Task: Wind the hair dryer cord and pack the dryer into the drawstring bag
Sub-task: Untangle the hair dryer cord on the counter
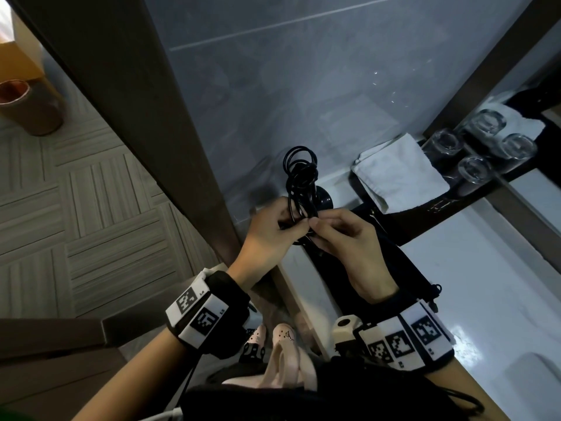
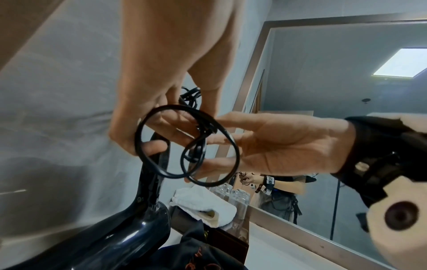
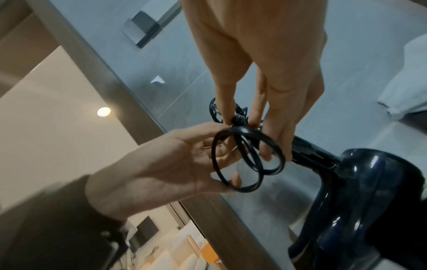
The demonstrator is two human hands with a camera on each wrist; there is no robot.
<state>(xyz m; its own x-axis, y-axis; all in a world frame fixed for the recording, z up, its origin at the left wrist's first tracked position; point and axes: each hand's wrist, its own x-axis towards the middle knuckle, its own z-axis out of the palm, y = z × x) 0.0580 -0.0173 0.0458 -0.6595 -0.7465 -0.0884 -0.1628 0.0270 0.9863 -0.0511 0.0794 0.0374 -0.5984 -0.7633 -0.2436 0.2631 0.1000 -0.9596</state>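
Observation:
The black cord [image 1: 299,165] is wound into several loops that stand up above both hands. My left hand [image 1: 291,223] grips the bundle from the left, and my right hand [image 1: 315,226] pinches it at its middle from the right. In the left wrist view the cord loops [image 2: 184,146] hang between the left hand [image 2: 166,127] and the right hand [image 2: 208,142]. The glossy black hair dryer [image 3: 358,191] hangs just below the cord [image 3: 247,159], its body [image 1: 323,199] partly hidden behind the hands. The dark drawstring bag [image 1: 394,247] lies on the counter under my right hand.
A folded white towel [image 1: 400,171] and upturned glasses [image 1: 473,168] sit on a dark tray at the back right, against a framed mirror [image 2: 346,91]. The white counter [image 1: 485,284] runs to the right. A grey wall is behind and a brown bin [image 1: 27,107] stands on the floor at the left.

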